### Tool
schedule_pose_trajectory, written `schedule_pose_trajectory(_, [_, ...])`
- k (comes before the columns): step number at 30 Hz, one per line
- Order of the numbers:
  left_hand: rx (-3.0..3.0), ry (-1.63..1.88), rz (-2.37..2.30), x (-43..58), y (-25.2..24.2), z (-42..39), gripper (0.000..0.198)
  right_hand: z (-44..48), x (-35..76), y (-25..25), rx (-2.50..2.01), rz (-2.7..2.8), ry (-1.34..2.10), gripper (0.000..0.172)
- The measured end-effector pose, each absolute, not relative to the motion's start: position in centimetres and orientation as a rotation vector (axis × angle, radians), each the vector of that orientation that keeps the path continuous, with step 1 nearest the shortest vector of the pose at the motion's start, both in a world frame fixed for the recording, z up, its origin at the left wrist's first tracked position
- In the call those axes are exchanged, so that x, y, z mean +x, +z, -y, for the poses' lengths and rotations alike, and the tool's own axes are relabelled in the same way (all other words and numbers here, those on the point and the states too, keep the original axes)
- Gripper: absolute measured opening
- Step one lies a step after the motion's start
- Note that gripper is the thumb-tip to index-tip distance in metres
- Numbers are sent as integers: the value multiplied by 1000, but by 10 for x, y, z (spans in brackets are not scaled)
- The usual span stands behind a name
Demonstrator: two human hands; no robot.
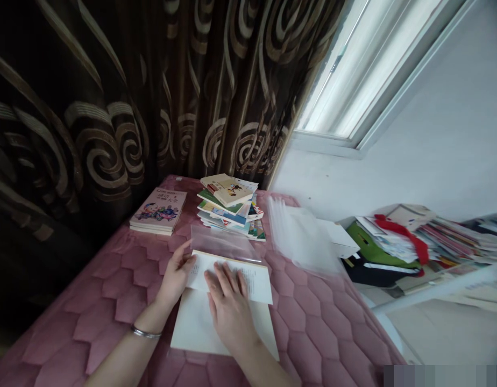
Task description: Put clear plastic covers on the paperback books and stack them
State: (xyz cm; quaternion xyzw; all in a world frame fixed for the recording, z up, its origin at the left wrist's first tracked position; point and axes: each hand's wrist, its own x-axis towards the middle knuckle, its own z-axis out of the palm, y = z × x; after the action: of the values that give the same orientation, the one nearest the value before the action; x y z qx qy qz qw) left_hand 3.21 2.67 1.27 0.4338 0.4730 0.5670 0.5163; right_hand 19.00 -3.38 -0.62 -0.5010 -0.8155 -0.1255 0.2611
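An open white book (254, 282) lies on the pink quilted surface (111, 301), with a clear plastic cover (222, 242) lying over its far edge. My right hand (230, 306) rests flat on the book, fingers stretched out. My left hand (176, 274) holds the left edge of the folded-over page, thumb on top; a metal bracelet is on that wrist.
Behind the book stand a pink book (160, 210) and a stack of colourful books (230, 207). A pile of clear plastic covers (300, 239) lies to the right. A cluttered shelf of books and papers (405, 242) stands lower right. A dark patterned curtain (131, 97) hangs behind, beside a window (365, 70).
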Motion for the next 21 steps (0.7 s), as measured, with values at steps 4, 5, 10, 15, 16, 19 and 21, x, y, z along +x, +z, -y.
schedule_pose_trajectory(4, [1043, 1385, -1153, 33, 9, -28, 65, 34, 190, -6, -1358, 2212, -341, 41])
schedule_pose_trajectory(5, [1045, 1385, -1158, 33, 8, -28, 64, 34, 190, -6, -1358, 2210, -343, 42])
schedule_pose_trajectory(10, [1092, 1398, -1164, 32, 5, -28, 58, 34, 190, -6, -1355, 2210, -335, 43])
schedule_pose_trajectory(15, [1123, 1388, -1177, 33, 6, -26, 57, 34, 190, -6, -1363, 2221, -317, 42])
schedule_pose_trajectory(16, [1122, 1384, -1179, 33, 7, -26, 57, 34, 190, -5, -1366, 2225, -315, 42])
schedule_pose_trajectory(19, [1123, 1378, -1181, 34, 8, -26, 58, 33, 190, -5, -1363, 2233, -317, 42])
schedule_pose_trajectory(21, [1129, 1377, -1182, 35, 8, -26, 58, 33, 190, -4, -1351, 2237, -327, 42])
